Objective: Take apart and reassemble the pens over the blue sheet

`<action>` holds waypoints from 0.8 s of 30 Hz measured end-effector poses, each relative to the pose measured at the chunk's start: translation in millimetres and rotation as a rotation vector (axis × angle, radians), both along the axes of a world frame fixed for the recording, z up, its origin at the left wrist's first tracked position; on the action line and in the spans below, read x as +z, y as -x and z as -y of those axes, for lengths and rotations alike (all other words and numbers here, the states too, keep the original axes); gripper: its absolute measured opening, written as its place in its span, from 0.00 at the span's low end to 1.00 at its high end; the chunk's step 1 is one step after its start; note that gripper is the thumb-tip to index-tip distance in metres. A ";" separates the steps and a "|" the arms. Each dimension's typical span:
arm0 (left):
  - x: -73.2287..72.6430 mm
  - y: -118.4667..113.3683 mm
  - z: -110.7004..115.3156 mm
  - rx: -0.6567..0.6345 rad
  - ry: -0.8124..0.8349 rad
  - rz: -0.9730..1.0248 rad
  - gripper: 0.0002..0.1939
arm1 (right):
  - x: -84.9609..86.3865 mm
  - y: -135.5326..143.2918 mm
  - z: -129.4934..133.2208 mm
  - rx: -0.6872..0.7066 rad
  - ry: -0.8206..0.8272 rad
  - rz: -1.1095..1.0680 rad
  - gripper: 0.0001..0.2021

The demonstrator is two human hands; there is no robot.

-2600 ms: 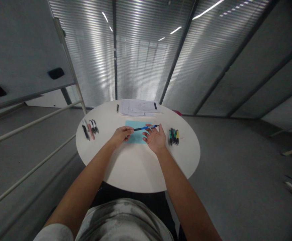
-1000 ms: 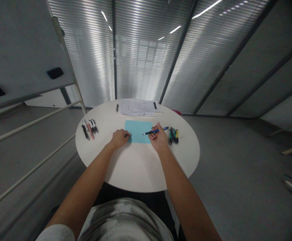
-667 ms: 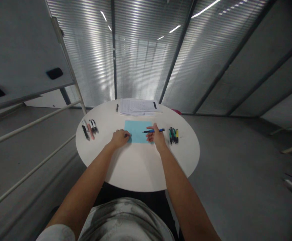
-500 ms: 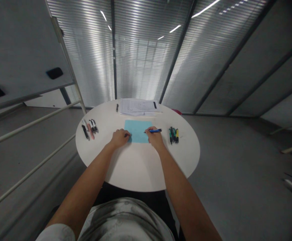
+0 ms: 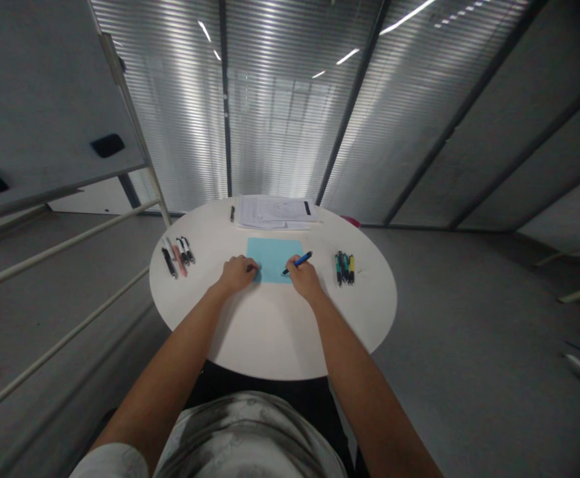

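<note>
A light-blue sheet of paper [image 5: 273,255] lies on the round white table in front of me. My right hand [image 5: 306,277] grips a blue pen [image 5: 303,259] over the sheet's right side, its dark tip pointing down and left at the paper. The pen is tilted, its back end up to the right; whether the tip touches is too small to tell. At the sheet's left edge rests my left hand [image 5: 239,273], fingers closed around a small dark thing [image 5: 250,267] whose kind I cannot make out.
Several pens and markers, black, white and pink [image 5: 179,253], lie at the left of the table [image 5: 270,332]. Green, black and yellow pens [image 5: 344,267] lie at the right. White printed papers [image 5: 275,212] and a dark pen [image 5: 232,214] are at the back. A whiteboard frame [image 5: 153,176] stands left.
My right hand has shifted slightly left and down. The blue pen, nearly level before, now slants with its back end higher and its tip lower on the paper. The left hand stays put.
</note>
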State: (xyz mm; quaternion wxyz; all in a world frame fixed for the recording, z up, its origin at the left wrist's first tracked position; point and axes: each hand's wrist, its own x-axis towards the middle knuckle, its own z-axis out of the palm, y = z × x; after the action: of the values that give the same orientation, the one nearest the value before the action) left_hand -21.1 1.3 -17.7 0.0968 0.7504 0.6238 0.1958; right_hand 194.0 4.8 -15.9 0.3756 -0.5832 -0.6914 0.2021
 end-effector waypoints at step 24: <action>4.8 0.8 3.1 -0.010 0.017 0.005 0.16 | 9.4 -6.6 -7.3 -0.034 0.107 -0.913 0.18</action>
State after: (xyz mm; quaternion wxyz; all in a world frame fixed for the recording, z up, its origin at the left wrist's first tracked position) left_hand -21.8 -1.9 -12.9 0.1057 0.7523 0.6213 0.1919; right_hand 200.6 12.1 -6.5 0.6142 -0.4643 -0.4342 0.4676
